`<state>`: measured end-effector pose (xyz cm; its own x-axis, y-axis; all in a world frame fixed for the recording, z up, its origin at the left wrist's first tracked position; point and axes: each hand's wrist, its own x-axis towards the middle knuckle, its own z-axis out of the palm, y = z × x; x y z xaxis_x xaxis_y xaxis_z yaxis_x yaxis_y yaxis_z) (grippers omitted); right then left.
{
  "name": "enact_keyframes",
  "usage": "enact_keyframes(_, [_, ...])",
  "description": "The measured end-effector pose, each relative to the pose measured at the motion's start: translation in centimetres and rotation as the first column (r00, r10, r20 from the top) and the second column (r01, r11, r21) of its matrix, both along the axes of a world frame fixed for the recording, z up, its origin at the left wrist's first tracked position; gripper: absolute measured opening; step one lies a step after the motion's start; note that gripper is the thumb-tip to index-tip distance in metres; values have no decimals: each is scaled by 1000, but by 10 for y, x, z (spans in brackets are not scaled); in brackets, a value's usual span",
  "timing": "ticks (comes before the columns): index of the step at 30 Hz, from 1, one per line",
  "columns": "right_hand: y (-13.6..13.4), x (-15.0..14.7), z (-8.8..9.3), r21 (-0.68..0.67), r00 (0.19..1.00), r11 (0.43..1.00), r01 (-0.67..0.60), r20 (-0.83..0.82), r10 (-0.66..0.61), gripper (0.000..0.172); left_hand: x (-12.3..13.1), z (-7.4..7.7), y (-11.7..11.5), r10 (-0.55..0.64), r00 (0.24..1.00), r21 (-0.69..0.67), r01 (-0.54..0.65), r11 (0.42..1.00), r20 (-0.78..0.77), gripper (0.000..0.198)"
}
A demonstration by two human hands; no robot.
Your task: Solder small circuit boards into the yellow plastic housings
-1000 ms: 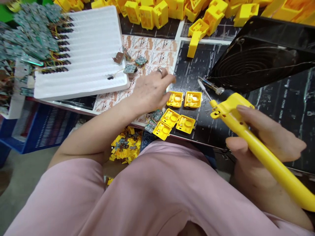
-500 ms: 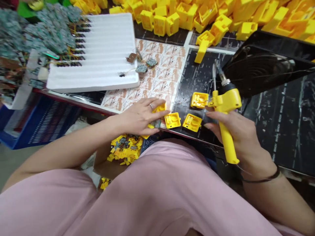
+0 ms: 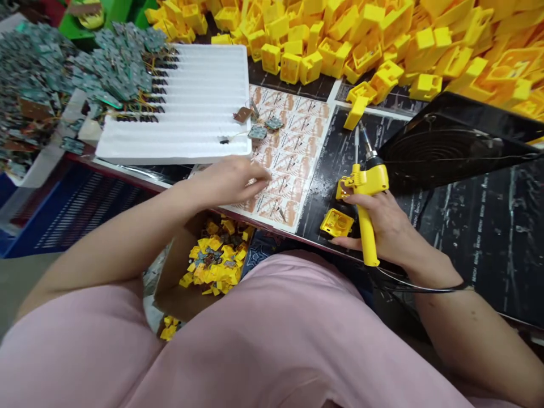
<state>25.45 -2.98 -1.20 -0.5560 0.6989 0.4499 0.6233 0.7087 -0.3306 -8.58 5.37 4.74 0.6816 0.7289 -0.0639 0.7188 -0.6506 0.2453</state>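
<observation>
My right hand [image 3: 391, 232] is closed round the handle of a yellow soldering gun [image 3: 366, 187], whose metal tip points away from me over the black mat [image 3: 327, 153]. One yellow housing half [image 3: 336, 222] lies just left of that hand, and another [image 3: 342, 187] sits partly hidden behind the gun. My left hand [image 3: 227, 180] hovers over the printed sheet [image 3: 293, 164] at the table's near edge. Its fingers point right and are smeared by motion, with nothing plainly in them.
A cardboard box [image 3: 170, 289] of small yellow parts sits below the table edge, above my lap. A white foam tray [image 3: 191, 102], heaps of green circuit boards [image 3: 85, 73], loose boards [image 3: 263, 127], a pile of yellow housings [image 3: 382, 39] and a black fan [image 3: 446, 147] crowd the table.
The yellow pieces my left hand covered at the table edge are gone from the mat, and that hand has moved left. The soldering gun has swung upright, its tip now pointing away.
</observation>
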Motion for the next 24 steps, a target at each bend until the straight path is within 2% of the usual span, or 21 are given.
enact_keyframes(4, [-9,-5,-2,-1,996,997,81,-27,-81,64,104,-25,59,-14,991,75,4,997,132,52])
enact_keyframes(6, [-13,-7,-3,-1,990,993,120,-69,-120,65,149,-37,88,33,976,61,-48,997,215,65])
enact_keyframes(8, [-16,-6,-4,2,987,991,133,-94,-132,70,180,-47,111,87,957,28,-99,995,278,65])
enact_keyframes(10, [-17,-3,-4,3,987,991,135,-94,-134,74,194,-52,125,133,939,-10,-137,990,316,59])
enact_keyframes(12, [-18,3,-3,-3,988,991,130,-81,-130,77,188,-49,126,191,918,-69,-178,982,347,54])
enact_keyframes(14, [-18,10,-1,-18,989,992,129,-65,-129,78,165,-41,111,253,893,-189,-194,963,372,52])
enact_keyframes(16, [-17,15,1,-24,992,993,118,-47,-119,80,131,-33,85,274,891,-382,-126,915,363,52])
enact_keyframes(18, [-14,17,2,-21,995,996,90,-33,-91,80,96,-27,53,225,919,-579,4,815,323,51])
enact_keyframes(19, [-11,17,2,-17,997,997,70,-29,-70,80,80,-26,37,208,920,-628,51,777,332,49])
enact_keyframes(20, [-8,16,2,-19,998,999,50,-26,-50,79,67,-25,23,189,926,-637,68,768,326,50])
enact_keyframes(22, [-2,11,1,-43,1000,999,12,-17,-13,78,48,-25,1,120,951,-532,52,845,284,50])
enact_keyframes(24, [4,6,-1,-70,1000,997,-13,-9,13,79,40,-27,-14,55,972,-336,26,941,230,53])
